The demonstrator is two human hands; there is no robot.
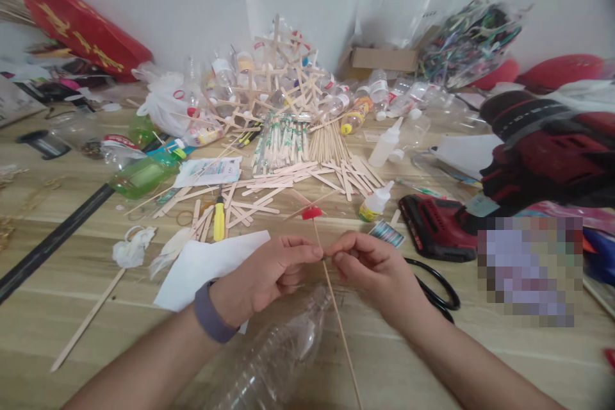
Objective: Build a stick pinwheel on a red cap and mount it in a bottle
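Note:
A thin bamboo skewer [339, 317] runs upright and slightly tilted between my hands, with a red bottle cap [312, 213] at its upper end. Thin wooden strips [317, 204] cross by the cap. My left hand [276, 269], wearing a dark wristband, pinches the skewer below the cap. The fingertips of my right hand [372, 266] are closed together against the same spot; a tiny dark bit shows there, too small to name. Under my hands a clear plastic bottle [281, 359] lies on its side, partly hidden by my left arm.
Flat craft sticks [259, 198] and a bundle of skewers [329, 141] lie ahead. A yellow screwdriver [219, 221], a glue bottle [376, 200], black-handled scissors [439, 285] and a red cordless drill [542, 160] surround the hands. Plastic bottles [379, 93] pile along the wall.

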